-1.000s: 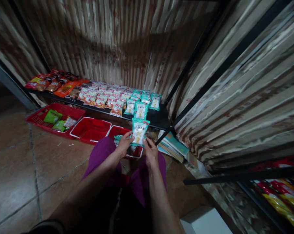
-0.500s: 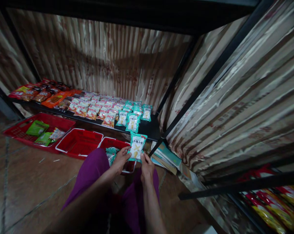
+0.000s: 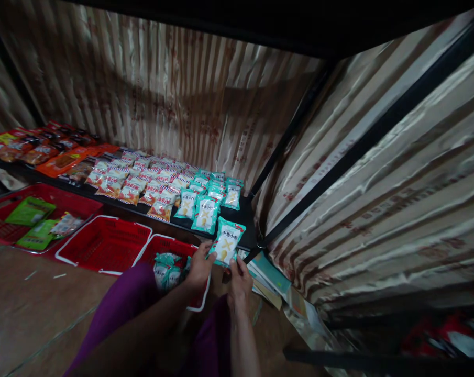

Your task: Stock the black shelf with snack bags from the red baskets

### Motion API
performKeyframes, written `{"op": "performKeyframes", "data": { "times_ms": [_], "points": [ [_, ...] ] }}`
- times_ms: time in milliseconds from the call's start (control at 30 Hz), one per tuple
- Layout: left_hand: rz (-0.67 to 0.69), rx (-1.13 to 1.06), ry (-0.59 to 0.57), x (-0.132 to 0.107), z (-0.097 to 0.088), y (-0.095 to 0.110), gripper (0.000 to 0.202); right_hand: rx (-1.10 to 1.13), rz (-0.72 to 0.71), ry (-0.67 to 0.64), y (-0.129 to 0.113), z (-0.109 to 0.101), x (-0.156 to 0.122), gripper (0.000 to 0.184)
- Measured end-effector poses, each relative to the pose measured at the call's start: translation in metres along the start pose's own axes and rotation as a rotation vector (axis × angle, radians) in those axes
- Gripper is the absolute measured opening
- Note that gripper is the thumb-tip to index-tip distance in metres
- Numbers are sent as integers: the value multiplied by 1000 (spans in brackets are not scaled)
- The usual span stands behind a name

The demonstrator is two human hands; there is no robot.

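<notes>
A teal-and-white snack bag (image 3: 228,241) is held between my two hands at the front edge of the black shelf (image 3: 242,225). My left hand (image 3: 199,264) pinches its lower left corner, and my right hand (image 3: 240,277) grips its lower right edge. Just beyond it, on the shelf, lie several matching teal bags (image 3: 206,213). To their left are rows of white-and-orange snack bags (image 3: 161,201). Below my left hand, a red basket (image 3: 150,246) holds more teal bags (image 3: 169,272).
An orange packet (image 3: 64,161) and red packets lie on the shelf's left end. Another red basket (image 3: 103,243) stands on the floor beside one with green packets (image 3: 30,210). Books or papers (image 3: 270,275) lie by the shelf's right post. A dark bar (image 3: 339,361) crosses low right.
The view has shifted right and closer to the shelf. Both hands have carried the teal snack bag slightly forward, its top now tilting over the shelf edge.
</notes>
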State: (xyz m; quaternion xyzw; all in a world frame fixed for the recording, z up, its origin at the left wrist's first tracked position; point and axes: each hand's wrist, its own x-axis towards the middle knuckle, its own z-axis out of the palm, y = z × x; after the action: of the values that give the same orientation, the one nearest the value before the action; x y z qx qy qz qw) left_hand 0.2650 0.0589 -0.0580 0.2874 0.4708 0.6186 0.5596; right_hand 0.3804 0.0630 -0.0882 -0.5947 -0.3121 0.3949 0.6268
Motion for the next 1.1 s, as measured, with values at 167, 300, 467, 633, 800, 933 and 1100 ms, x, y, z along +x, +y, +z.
{"op": "performKeyframes", "data": {
  "times_ms": [167, 300, 467, 633, 800, 933, 1100],
  "points": [
    [76, 196, 20, 40, 34, 0, 34, -32, -72, -14, -12, 13, 54, 58],
    [147, 314, 59, 69, 60, -1, 43, -59, -97, 37, -12, 25, 94, 59],
    [235, 316, 28, 102, 83, -6, 57, -155, -170, 60, 1, 38, 146, 55],
    [271, 359, 34, 126, 97, -12, 60, -169, -189, 57, 3, 53, 181, 55],
    [295, 494, 38, 139, 103, -16, 60, -177, -211, 38, 0, 66, 197, 51],
    [291, 527, 65, 145, 103, -18, 60, -215, -233, 18, 1, 75, 204, 48],
    [287, 485, 79, 151, 101, -23, 64, -259, -257, -24, 1, 82, 210, 46]
  ]
}}
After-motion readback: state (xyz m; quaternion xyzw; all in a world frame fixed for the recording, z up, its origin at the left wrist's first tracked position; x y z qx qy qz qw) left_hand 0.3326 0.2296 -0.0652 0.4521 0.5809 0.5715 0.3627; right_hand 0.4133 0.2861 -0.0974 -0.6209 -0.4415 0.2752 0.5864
